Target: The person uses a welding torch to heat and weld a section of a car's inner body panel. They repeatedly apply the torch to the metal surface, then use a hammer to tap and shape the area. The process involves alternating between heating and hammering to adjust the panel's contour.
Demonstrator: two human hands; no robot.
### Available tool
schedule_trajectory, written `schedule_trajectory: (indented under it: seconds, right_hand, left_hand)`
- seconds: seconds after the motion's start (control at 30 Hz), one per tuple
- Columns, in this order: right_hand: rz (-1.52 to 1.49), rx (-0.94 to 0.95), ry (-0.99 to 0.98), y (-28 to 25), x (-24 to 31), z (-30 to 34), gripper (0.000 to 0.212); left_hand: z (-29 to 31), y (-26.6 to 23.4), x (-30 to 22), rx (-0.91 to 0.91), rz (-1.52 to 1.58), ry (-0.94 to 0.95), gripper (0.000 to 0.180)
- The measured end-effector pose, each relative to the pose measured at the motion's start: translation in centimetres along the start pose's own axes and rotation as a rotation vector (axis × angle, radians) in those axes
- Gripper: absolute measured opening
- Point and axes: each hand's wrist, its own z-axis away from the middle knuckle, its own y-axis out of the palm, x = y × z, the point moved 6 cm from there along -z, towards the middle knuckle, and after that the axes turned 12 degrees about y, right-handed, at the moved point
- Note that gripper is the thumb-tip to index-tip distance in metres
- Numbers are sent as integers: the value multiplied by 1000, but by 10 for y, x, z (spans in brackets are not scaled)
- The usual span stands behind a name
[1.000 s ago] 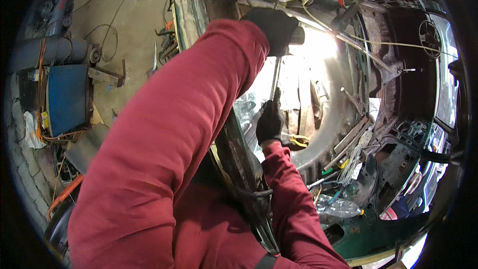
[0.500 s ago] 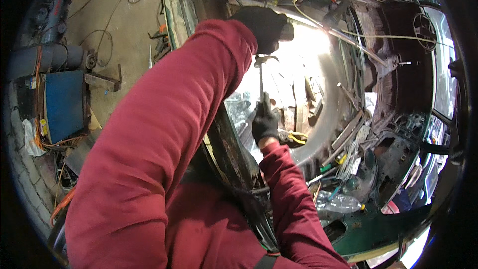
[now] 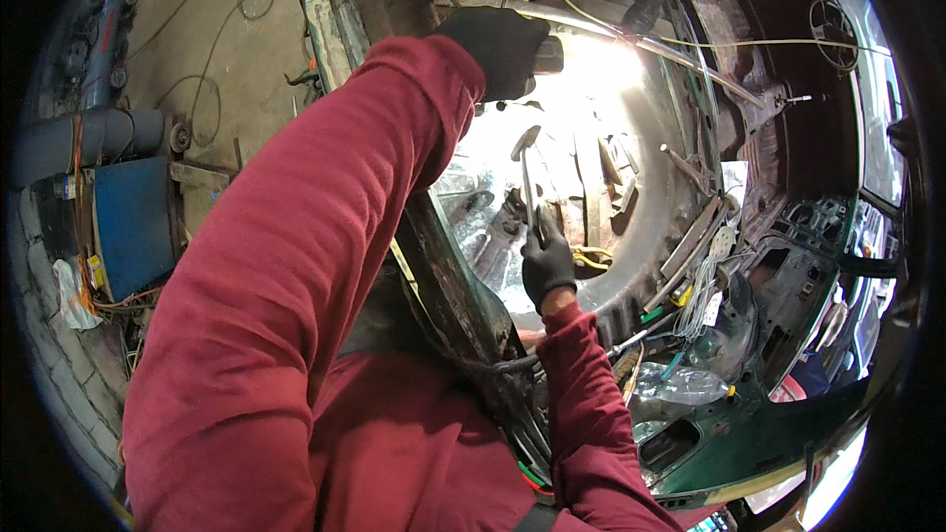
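My right hand [image 3: 548, 261], in a black glove, is closed around the handle of a hammer [image 3: 526, 158]. The hammer's head points away from me, over a brightly lit round well [image 3: 645, 236] in a vehicle body. My left hand [image 3: 493, 51], also gloved in black, is at the far left rim of that well. Its fingers are wrapped around a dark metal block [image 3: 549, 56], whose end shows past them. The hammer head is apart from the block. Yellow-handled pliers [image 3: 591, 258] lie in the well to the right of my right hand.
Strips of metal and loose tools lie in and around the well. A clear plastic bottle [image 3: 685, 384] is at the near right. A metal bar [image 3: 690, 64] and a pale cable cross the far side. At left stand a blue panel [image 3: 131, 227] and a grey cylinder [image 3: 148, 133].
The hammer head has swung down and away from the block by my left hand. My right hand has moved slightly right and nearer. The whole view has shifted a little.
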Motion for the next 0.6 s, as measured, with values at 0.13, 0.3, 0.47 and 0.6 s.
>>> schedule_trajectory:
  seconds: [0.13, 0.3, 0.47, 0.6]
  right_hand:
    - [-24, -12, -80, -15, -36, 23, 53]
    - [33, 25, 83, -34, -49, 68, 52]
    - [-36, -35, 29, -32, -90, 80, 54]
    - [-81, -8, 98, -34, -88, 83, 56]
  left_hand:
    - [2, -2, 0, -14, 18, 5, 46]
    - [5, -12, 3, -8, 20, 23, 48]
    - [7, -16, 6, 15, 67, 17, 49]
    - [16, -28, 4, -54, 11, 26, 47]
